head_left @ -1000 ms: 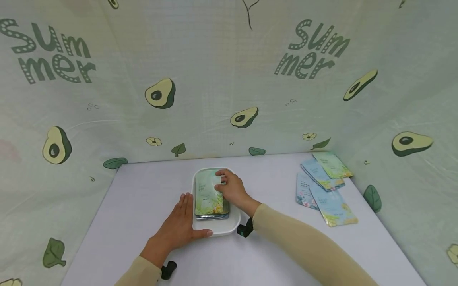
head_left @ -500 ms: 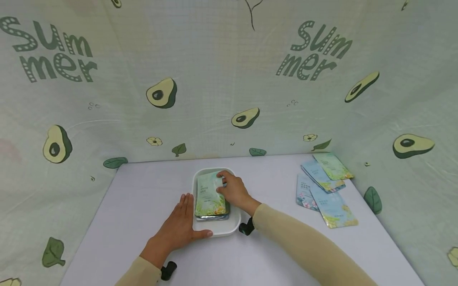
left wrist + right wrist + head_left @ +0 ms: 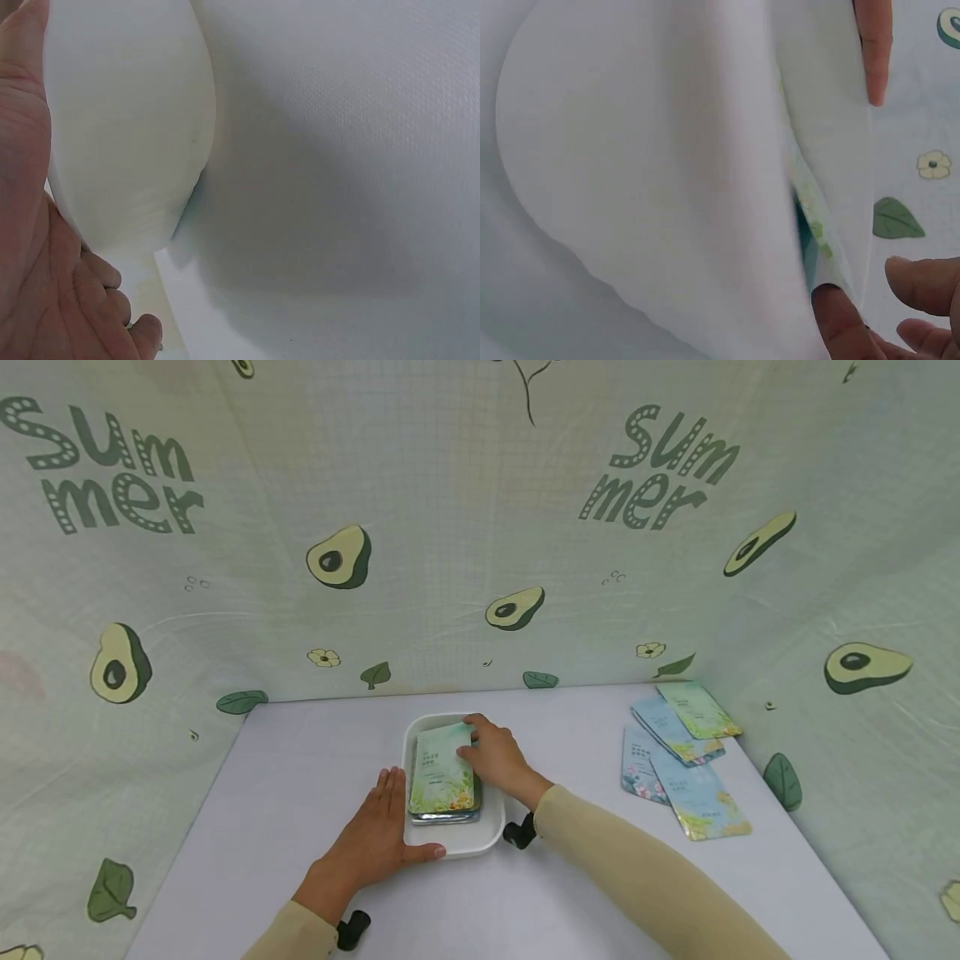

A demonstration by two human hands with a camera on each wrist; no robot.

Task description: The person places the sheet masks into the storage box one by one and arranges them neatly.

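Note:
A white tray holds a short stack of flat foil packets, with a green sheet mask packet on top, printed with yellow flowers. My right hand pinches the top packet at its upper right, thumb over its face and fingers at the far edge. In the right wrist view, the packet's edge shows between the tray's walls near the fingertips. Along the tray's left side lies my left hand, fingers straight and thumb across the front rim. The left wrist view has that palm against the tray's outer wall.
To the right on the white table lie several more packets, overlapping: a green packet at the back, a folded-looking blue pair, and a light blue packet in front. A cloth backdrop with avocado prints rises behind the table.
The top packet has slid slightly right, its upper end leaning right, as my right hand moved a little that way. My left hand has stayed in place.

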